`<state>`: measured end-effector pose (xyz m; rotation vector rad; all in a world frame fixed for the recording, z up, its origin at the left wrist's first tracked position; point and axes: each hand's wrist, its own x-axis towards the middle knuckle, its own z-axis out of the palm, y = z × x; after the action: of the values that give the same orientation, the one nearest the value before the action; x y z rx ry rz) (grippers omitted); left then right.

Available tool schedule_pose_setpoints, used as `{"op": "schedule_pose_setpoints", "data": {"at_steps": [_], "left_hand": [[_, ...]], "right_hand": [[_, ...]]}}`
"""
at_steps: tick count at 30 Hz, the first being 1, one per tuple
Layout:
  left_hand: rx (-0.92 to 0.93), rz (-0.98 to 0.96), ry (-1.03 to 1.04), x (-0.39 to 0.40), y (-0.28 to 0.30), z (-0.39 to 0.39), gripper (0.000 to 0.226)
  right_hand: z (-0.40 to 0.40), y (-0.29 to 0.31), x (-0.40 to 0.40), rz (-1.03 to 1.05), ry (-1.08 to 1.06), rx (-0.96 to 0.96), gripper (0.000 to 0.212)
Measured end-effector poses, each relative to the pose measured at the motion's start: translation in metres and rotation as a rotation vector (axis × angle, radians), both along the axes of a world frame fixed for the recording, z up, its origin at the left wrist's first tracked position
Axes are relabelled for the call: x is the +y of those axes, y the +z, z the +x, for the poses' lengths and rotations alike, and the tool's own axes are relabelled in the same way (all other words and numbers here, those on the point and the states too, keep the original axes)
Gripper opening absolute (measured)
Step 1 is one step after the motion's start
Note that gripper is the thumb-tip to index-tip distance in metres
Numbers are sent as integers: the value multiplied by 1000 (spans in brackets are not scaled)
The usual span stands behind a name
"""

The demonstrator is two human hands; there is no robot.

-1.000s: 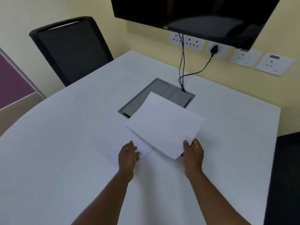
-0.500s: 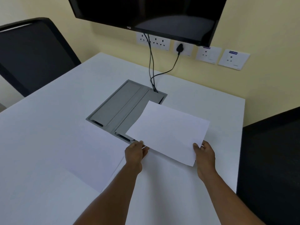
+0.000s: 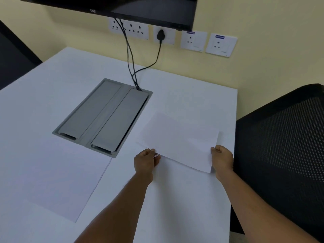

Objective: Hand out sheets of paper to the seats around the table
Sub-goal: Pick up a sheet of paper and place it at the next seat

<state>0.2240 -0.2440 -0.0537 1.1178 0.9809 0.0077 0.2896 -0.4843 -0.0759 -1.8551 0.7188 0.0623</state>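
White paper on a white tabletop (image 3: 184, 88) — the contrast is low, so edges matter. I hold one sheet of paper (image 3: 180, 139) by its near edge: my left hand (image 3: 146, 161) pinches the near-left corner between thumb and fingers, and my right hand (image 3: 221, 158) is closed on the near-right corner. The sheet sits over the right part of the tabletop, just beside the black mesh chair (image 3: 280, 146); whether its far edge already touches the surface I cannot tell. A second sheet (image 3: 64, 183) lies flat at the near left, well apart from the one I hold, with the grey cable box (image 3: 103, 116) between the two and further back. Black cables (image 3: 129, 55) run from the wall sockets (image 3: 129, 29) into that box.

Step in hand, as I judge it: laying this sheet at the seat on the right. To do it well, I should lower both corners together so the paper settles flat without curling, keep it square to the tabletop's right edge, clear of the cable box, and release both hands at once — an uneven release would likely skew it.
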Motion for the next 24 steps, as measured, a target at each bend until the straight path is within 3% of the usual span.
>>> {"op": "schedule_pose_setpoints", "data": {"at_steps": [10,15,19,24], "left_hand": [[59,55,-31,-17,-11,7,16],[120,105,-50,-21,-16,7,13],[148,192,-84,-21,-19,6,14],[179,329,-124,-22,-21,7,22]], "right_hand": [[9,-12,-19,-142,-45,34,12],[14,-9,-21,-214,-44,37,20],[16,-10,-21,-269,-31,55,1],[13,-11,-18,-294,-22,54,17]]}}
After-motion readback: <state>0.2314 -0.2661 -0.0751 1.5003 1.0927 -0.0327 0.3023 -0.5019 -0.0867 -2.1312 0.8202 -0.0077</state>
